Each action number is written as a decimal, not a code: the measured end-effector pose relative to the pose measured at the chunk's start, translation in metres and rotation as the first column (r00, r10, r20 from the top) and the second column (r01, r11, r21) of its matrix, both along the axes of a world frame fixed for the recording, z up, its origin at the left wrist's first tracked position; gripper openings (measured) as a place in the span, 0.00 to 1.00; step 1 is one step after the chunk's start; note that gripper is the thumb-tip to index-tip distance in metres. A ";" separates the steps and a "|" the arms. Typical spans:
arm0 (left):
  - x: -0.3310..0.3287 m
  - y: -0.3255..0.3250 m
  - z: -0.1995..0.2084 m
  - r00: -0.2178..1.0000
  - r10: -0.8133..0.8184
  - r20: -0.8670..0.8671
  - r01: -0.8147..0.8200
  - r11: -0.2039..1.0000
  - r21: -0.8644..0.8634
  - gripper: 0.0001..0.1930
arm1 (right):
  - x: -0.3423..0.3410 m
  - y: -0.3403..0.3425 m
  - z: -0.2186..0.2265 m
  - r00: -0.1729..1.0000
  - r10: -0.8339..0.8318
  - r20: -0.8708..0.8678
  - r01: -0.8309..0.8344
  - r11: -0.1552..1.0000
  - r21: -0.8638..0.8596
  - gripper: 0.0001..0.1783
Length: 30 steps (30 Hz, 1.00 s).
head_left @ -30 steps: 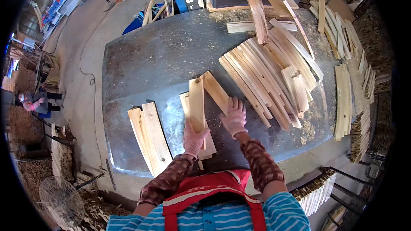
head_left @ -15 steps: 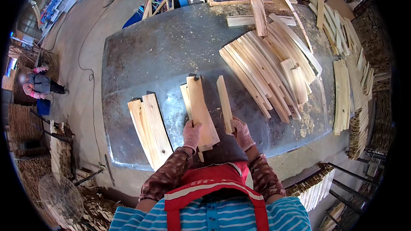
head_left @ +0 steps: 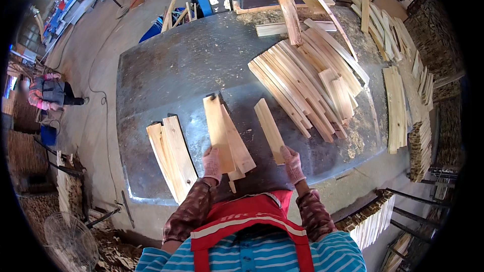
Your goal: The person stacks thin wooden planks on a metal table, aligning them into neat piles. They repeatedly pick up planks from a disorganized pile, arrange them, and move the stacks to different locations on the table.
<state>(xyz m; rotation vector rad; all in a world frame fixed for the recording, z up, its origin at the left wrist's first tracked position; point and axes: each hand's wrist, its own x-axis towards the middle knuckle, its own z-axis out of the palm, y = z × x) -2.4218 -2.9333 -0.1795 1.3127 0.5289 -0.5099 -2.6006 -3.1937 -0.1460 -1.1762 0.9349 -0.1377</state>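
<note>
At the dark surface [head_left: 161, 75], the left hand [head_left: 212, 165] pinched one board [head_left: 217, 126] in its fingers — the right hand [head_left: 293, 165], another board [head_left: 268, 128]

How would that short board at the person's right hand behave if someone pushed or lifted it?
The short board would probably stay stiff, since it looks like straight, solid wood. It is likely fairly light, being thin and narrow. Flat-faced, it should probably slide rather than roll across the dark table.
</note>
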 end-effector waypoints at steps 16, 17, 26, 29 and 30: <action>0.193 -0.010 0.033 0.646 -0.286 0.708 -0.004 0.926 0.377 0.26 | 0.043 0.013 0.023 0.998 -0.038 0.042 0.035 0.998 0.057 0.30; 0.171 -0.032 0.045 0.710 -0.057 0.702 0.189 0.976 -0.112 0.27 | 0.057 0.018 0.031 0.996 -0.006 0.083 0.000 0.997 0.076 0.30; 0.063 -0.099 0.068 0.898 -0.439 -0.032 0.432 0.892 -0.131 0.27 | 0.128 -0.029 0.054 0.847 0.324 -0.421 -0.475 0.105 -0.874 0.33; 0.074 -0.064 0.075 0.902 -0.405 -0.146 0.403 0.914 -0.047 0.29 | 0.113 -0.067 0.045 0.771 -0.103 -0.628 -0.621 0.096 -0.778 0.40; 0.075 -0.045 0.078 0.901 -0.433 -0.034 0.431 0.901 -0.054 0.23 | 0.105 -0.068 0.041 0.699 -0.090 -0.710 -0.704 0.090 -0.705 0.40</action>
